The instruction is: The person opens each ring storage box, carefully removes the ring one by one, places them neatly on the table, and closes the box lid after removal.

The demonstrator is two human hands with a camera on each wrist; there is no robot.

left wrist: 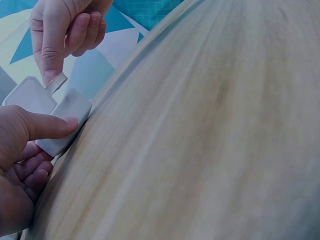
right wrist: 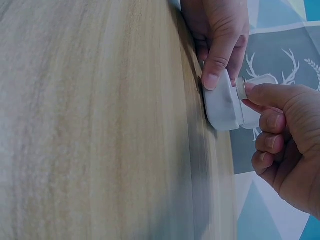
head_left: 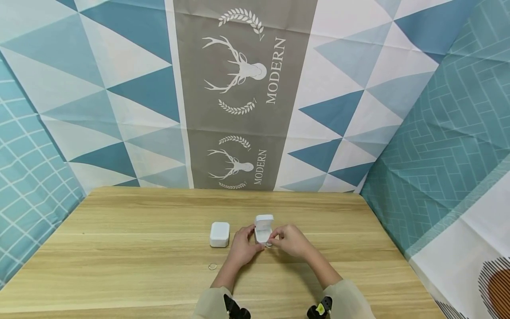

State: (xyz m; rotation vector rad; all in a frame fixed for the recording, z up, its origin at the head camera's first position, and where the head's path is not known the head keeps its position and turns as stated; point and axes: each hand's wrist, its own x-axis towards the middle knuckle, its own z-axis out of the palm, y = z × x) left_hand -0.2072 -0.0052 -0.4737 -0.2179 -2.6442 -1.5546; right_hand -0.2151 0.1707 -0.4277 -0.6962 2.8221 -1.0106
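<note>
A small white ring box [head_left: 263, 221] stands on the wooden table with its lid raised. My left hand [head_left: 242, 248] grips the base from the left side, its thumb pressed on the front wall in the left wrist view. Between thumb and index finger, my right hand [head_left: 292, 240] pinches a silvery ring [right wrist: 241, 88] at the mouth of the base. Part of the ring is hidden by the fingertips and the box. The raised lid [left wrist: 31, 96] is behind the ring in the left wrist view.
Left of my left hand sits a second white box [head_left: 219, 234], closed. Another thin ring [head_left: 212, 266] lies on the table [head_left: 139, 261] in front of it. Patterned cloth [head_left: 239, 128] hangs behind the table's back edge.
</note>
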